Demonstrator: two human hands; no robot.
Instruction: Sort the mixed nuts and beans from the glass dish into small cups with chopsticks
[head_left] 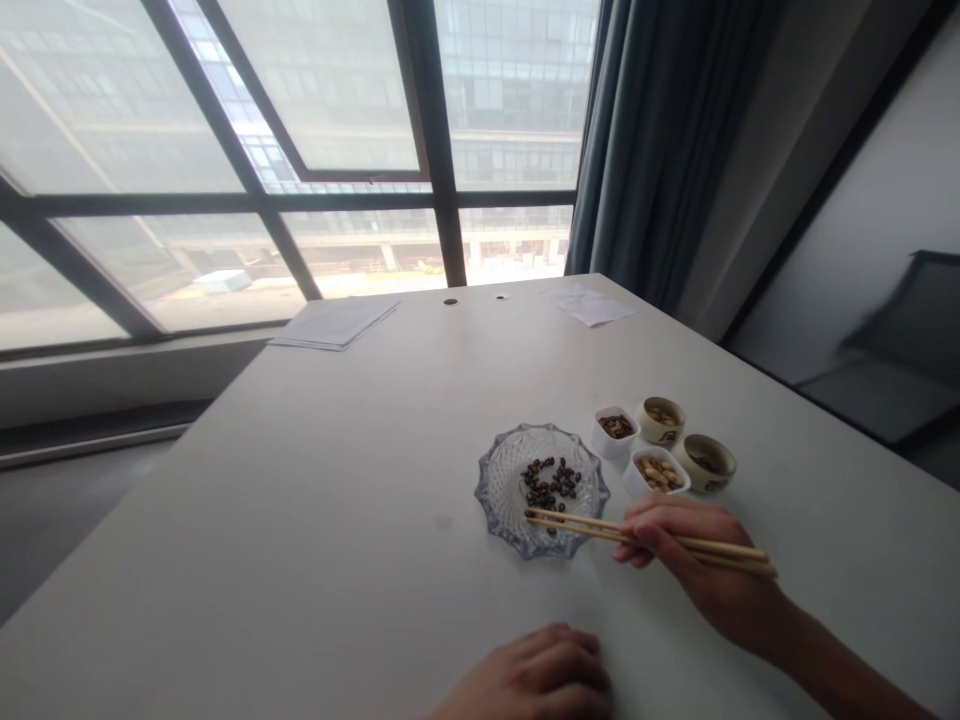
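Observation:
My right hand (697, 560) is shut on a pair of wooden chopsticks (592, 531), whose tips reach over the near rim of a cut-glass dish (501, 510). A heap of dark roasted beans (550, 485) lies in that dish, just beyond the tips. Nothing shows between the tips. My left hand (529, 680) rests on the table at the bottom edge of the view, fingers curled and holding nothing. Behind the dish stand two small white cups, one of dark seeds (615, 427) and one of pale nuts (657, 473), with two small ceramic bowls (660, 420) (705, 463) beside them.
The white table (315, 500) runs toward a large window with dark frames (435, 120). Papers (335, 324) and a white sheet (589, 305) lie at its far end. A grey curtain (645, 140) hangs at the far right corner, and a dark chair (892, 350) stands to the right.

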